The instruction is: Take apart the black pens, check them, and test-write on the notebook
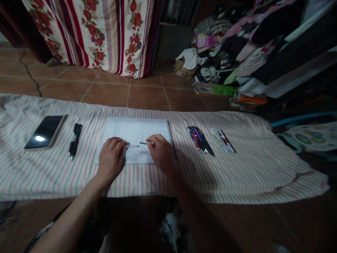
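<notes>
pen (139,143) over notebook (137,131) centre, level | left hand (112,158) fingers closed on its pale end, right hand (162,153) pinching its dark end | likely best: firm pinches, pen low over page | spare pens (200,140) right of notebook, phone (44,133) far left

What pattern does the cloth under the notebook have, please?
The cloth has thin pink-and-grey stripes; head view.

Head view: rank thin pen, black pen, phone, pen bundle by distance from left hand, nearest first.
1. thin pen, held at the fingertips of the left hand, over the notebook.
2. black pen, to its left on the cloth.
3. phone, farther left.
4. pen bundle, right of the notebook.
</notes>
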The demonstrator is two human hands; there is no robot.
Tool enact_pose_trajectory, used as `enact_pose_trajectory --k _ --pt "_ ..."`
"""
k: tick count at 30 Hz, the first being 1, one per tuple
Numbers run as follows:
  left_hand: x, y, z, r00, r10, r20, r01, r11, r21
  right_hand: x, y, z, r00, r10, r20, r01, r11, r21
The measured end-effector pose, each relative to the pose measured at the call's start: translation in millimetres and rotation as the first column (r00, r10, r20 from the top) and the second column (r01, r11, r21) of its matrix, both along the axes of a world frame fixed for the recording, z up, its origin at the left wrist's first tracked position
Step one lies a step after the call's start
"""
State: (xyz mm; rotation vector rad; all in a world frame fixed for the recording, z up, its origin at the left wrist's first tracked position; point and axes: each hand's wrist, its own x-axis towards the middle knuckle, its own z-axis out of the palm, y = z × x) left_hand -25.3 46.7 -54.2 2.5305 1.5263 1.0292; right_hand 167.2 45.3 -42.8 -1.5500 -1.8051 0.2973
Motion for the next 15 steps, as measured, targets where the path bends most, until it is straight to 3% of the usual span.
enact_pose_trajectory --k 6,11,15 --pt "0 -18 32.0 0.962 0.07 0.264 -0.083 0.996 0.037 -9 -7 11.0 0.994 0.04 -0.102 -0.035 0.998 0.052" --pt "3 -44 46.5 0.838 -0.104 0.535 0.095 0.994 0.045 -20 -18 13.4 0.985 0.15 -0.082 -0.144 0.987 0.074" --pt "3 -58 53.5 0.771 -0.164 0.615 0.145 0.986 0.082 -30 -28 18.8 0.972 0.221 -0.077 -0.217 0.975 0.054"
